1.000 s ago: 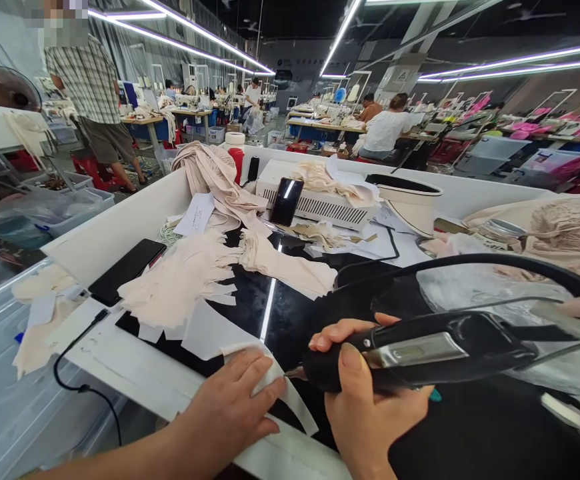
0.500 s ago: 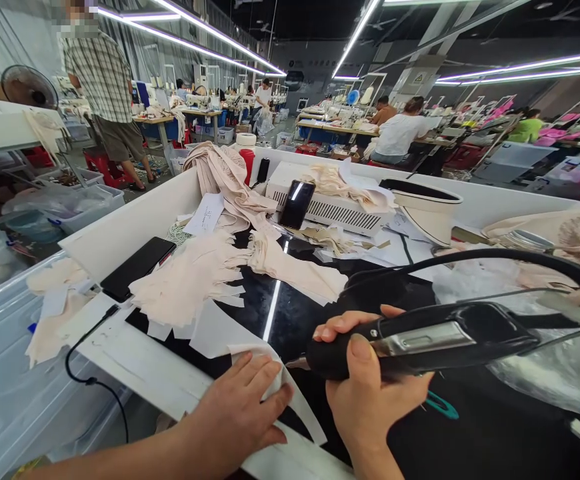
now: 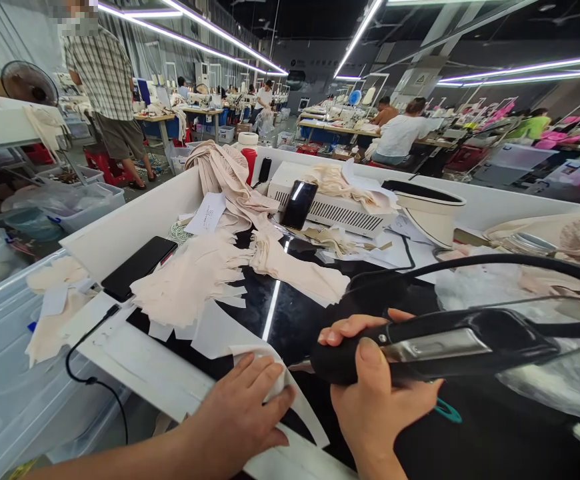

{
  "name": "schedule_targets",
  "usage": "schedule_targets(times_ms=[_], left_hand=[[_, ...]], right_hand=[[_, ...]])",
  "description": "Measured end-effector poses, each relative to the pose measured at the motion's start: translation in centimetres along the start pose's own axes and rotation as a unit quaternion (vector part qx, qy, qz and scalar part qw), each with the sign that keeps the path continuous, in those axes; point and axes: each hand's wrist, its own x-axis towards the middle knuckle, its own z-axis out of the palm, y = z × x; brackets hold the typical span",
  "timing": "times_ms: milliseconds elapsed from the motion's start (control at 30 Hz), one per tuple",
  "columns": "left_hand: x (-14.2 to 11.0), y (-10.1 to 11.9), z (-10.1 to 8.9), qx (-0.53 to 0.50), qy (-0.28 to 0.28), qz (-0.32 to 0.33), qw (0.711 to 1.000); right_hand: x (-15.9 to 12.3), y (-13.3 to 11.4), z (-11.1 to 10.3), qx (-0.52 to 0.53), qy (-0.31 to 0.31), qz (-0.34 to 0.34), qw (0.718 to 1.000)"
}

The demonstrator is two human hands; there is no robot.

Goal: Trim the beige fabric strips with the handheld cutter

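My left hand (image 3: pixel 243 403) lies with its fingers stretched over a pale fabric piece (image 3: pixel 265 360), pressing it near the front edge of the black worktop (image 3: pixel 255 293). Under that piece runs a white, thin, pointed sheet (image 3: pixel 220 333). My right hand (image 3: pixel 375 393) is wrapped round a black hand tool (image 3: pixel 445 347) with a silver strip along its side and a cord or hose behind. A metal tip shows at the tool's left end, close to the fabric. A stack of pale pink fabric pieces (image 3: pixel 185 280) sits behind my left hand, with a second stack (image 3: pixel 295 263) beside it.
A black phone (image 3: pixel 297 203) leans on a vented white box (image 3: pixel 340 213). Another dark flat device (image 3: pixel 140 267) rests on the left rim. A teal clip-like loop (image 3: pixel 447 411) lies right of my hand. White walls border the worktop; people sit and stand at tables beyond.
My right hand and the black tool have shifted slightly to the right. My left hand stays pressed on the fabric.
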Motion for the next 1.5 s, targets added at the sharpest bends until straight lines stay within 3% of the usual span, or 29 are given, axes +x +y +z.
schedule_targets(times_ms=[267,500,767,867,967,1067,1200,1300,1500], left_hand=[[0.2,0.1,-0.5,-0.001,0.001,-0.003,1.0],[0.5,-1.6,1.5,0.028,0.082,0.055,0.995],[1.5,-5.3,0.8,0.035,-0.018,0.073,0.997],[1.6,-5.5,1.1,0.053,-0.023,0.077,0.995],[1.6,-4.5,1.5,0.097,-0.025,0.04,0.994],[1.7,-2.7,0.3,0.095,-0.071,0.009,0.993],[2.5,-1.3,-3.5,0.036,-0.136,-0.062,0.988],[2.9,-1.4,-5.5,0.001,-0.167,-0.059,0.984],[3.1,-1.8,-6.6,0.012,-0.159,-0.029,0.987]], right_hand=[[-0.4,0.0,-0.6,-0.023,-0.003,0.006,1.0],[0.1,0.8,-1.6,-0.03,-0.01,0.027,0.999],[2.2,1.7,-2.3,-0.062,0.007,0.037,0.997],[2.7,1.2,-2.5,-0.08,0.02,0.034,0.996],[2.6,0.2,-2.6,-0.067,0.036,0.033,0.997],[2.2,-1.0,-2.7,-0.036,0.037,0.034,0.998],[1.2,-2.3,-3.1,-0.014,0.022,0.014,1.0],[0.3,-2.9,-3.3,-0.013,0.01,0.007,1.0],[-1.1,-3.4,-3.3,-0.003,0.001,0.013,1.0]])
